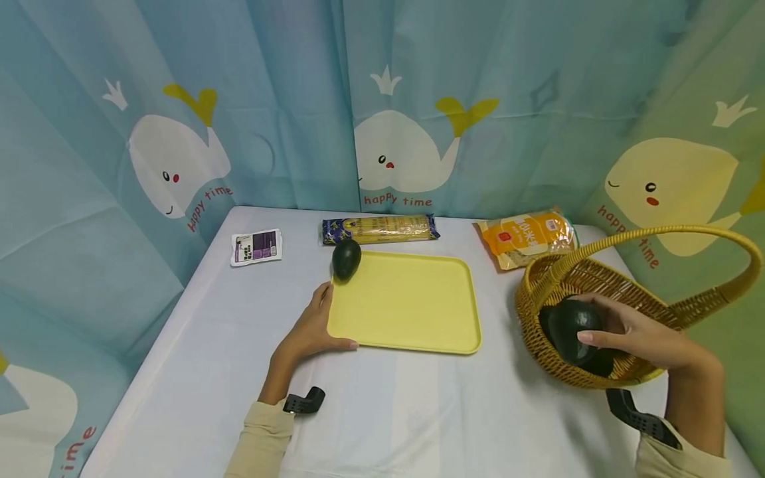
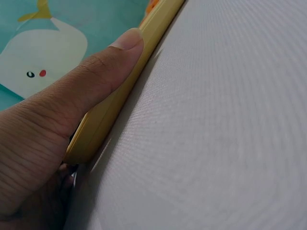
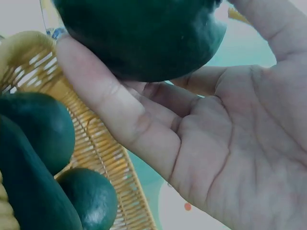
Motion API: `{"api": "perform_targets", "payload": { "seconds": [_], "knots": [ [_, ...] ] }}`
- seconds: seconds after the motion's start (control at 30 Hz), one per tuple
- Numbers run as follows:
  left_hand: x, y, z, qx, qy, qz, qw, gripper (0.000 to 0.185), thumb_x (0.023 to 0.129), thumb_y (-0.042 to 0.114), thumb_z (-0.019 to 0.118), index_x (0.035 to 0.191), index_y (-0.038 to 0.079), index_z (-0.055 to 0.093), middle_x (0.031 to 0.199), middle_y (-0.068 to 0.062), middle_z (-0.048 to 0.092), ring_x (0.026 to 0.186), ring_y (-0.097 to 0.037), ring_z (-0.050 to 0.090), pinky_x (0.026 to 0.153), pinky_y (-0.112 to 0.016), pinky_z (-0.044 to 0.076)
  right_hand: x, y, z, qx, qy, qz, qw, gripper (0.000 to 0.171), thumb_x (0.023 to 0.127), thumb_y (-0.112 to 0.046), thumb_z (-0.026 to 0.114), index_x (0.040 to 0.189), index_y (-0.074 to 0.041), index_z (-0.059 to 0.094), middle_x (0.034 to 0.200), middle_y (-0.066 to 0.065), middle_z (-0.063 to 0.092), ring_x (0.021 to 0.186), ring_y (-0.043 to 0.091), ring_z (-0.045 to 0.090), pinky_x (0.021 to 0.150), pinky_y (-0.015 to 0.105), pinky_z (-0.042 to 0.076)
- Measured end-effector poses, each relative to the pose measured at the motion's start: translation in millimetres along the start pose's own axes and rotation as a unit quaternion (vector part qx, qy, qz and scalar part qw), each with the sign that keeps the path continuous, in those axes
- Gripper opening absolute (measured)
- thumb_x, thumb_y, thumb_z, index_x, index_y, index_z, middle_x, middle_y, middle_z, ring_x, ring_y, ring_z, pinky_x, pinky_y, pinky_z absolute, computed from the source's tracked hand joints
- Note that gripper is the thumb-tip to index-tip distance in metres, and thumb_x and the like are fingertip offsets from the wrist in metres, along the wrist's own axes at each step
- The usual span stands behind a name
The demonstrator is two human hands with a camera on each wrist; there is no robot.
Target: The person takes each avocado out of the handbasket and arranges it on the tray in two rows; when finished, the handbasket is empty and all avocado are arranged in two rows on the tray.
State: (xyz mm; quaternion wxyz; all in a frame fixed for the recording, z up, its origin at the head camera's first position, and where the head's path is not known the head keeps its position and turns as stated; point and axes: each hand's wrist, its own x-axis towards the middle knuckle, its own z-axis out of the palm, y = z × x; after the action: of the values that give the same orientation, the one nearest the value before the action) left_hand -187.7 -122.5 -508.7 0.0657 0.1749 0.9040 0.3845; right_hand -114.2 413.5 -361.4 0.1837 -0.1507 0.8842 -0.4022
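From the head camera, the right hand [image 1: 633,332] is at the wicker basket [image 1: 556,282] near the table's right edge, fingers curled around a dark avocado [image 1: 570,325] held just above the basket's front rim – the fruit sits on the thumb side of the hand, toward the tray. The left hand [image 1: 311,328] rests at the near-left corner of the yellow tray [image 1: 412,302], which lies mid-table; the thumb lies along the tray's front edge and the fingers run up its left side. A second avocado [image 1: 346,259] stands at the tray's far-left corner. Along the table's far edge lie a small purple-and-white packet [image 1: 257,247], a pack of spaghetti [image 1: 379,229] and an orange bag [image 1: 527,238].

From the left wrist, the thumb [image 2: 103,72] presses flat on the tray's rim [image 2: 98,127], with the white tablecloth [image 2: 216,124] beneath; the other fingers are hidden, so the grip there cannot be judged beyond the thumb's contact.

From the right wrist, the avocado [image 3: 144,36] rests against the fingers [image 3: 110,110] above the open palm – clasped, not loose. Below it, more dark avocados [image 3: 36,132] lie inside the basket [image 3: 103,153].
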Motion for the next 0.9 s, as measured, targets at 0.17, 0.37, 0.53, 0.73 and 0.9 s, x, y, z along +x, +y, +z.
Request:
{"api": "perform_targets", "payload": {
  "seconds": [0.17, 0.37, 0.53, 0.73, 0.9],
  "knots": [
    [1.3, 0.4, -0.5, 0.001, -0.002, 0.001, 1.0000, 0.140, 0.059, 0.058, 0.087, 0.158, 0.011, 0.001, 0.162, -0.013, 0.007, 0.146, -0.036, 0.026, 0.114, -0.052, 0.033, 2, -15, 8, -0.041, -0.007, -0.020, 0.999, 0.056, 0.096, -0.008, 0.058, 0.146, -0.006, 0.033, 0.125, -0.019, 0.050, 0.108, -0.007, 0.053, 0.077, 0.020, 0.050],
    [1.8, 0.0, -0.6, -0.003, 0.004, 0.008, 1.0000, 0.140, 0.058, 0.057, 0.088, 0.158, 0.008, 0.003, 0.162, -0.014, 0.009, 0.146, -0.037, 0.026, 0.114, -0.053, 0.033, 11, -23, 14, 0.028, -0.066, -0.074, 0.995, 0.053, 0.095, 0.003, 0.055, 0.143, -0.001, 0.033, 0.128, -0.012, 0.051, 0.111, 0.001, 0.056, 0.081, 0.023, 0.052],
    [1.2, -1.6, 1.3, -0.002, 0.001, 0.005, 1.0000, 0.140, 0.059, 0.057, 0.088, 0.158, 0.009, 0.002, 0.163, -0.013, 0.008, 0.146, -0.036, 0.026, 0.114, -0.052, 0.033, 22, -28, 19, 0.060, -0.114, -0.097, 0.987, 0.049, 0.096, 0.004, 0.053, 0.141, 0.001, 0.035, 0.129, -0.010, 0.053, 0.112, 0.006, 0.059, 0.084, 0.025, 0.053],
    [-1.0, -1.7, 1.6, -0.007, -0.004, -0.002, 1.0000, 0.140, 0.058, 0.056, 0.089, 0.158, 0.010, 0.002, 0.163, -0.013, 0.007, 0.147, -0.036, 0.025, 0.114, -0.052, 0.032, 39, -35, 29, 0.079, -0.137, -0.125, 0.979, 0.048, 0.095, 0.005, 0.053, 0.140, 0.001, 0.035, 0.129, -0.003, 0.052, 0.112, 0.012, 0.059, 0.086, 0.027, 0.054],
    [-0.3, -3.1, 1.7, -0.010, -0.002, 0.000, 0.9999, 0.140, 0.058, 0.056, 0.088, 0.158, 0.010, 0.002, 0.163, -0.012, 0.007, 0.146, -0.036, 0.026, 0.114, -0.052, 0.033, 52, -42, 36, 0.058, -0.111, -0.130, 0.984, 0.047, 0.094, 0.001, 0.058, 0.137, -0.002, 0.038, 0.126, 0.010, 0.053, 0.110, 0.013, 0.060, 0.086, 0.026, 0.053]
  ]
}}
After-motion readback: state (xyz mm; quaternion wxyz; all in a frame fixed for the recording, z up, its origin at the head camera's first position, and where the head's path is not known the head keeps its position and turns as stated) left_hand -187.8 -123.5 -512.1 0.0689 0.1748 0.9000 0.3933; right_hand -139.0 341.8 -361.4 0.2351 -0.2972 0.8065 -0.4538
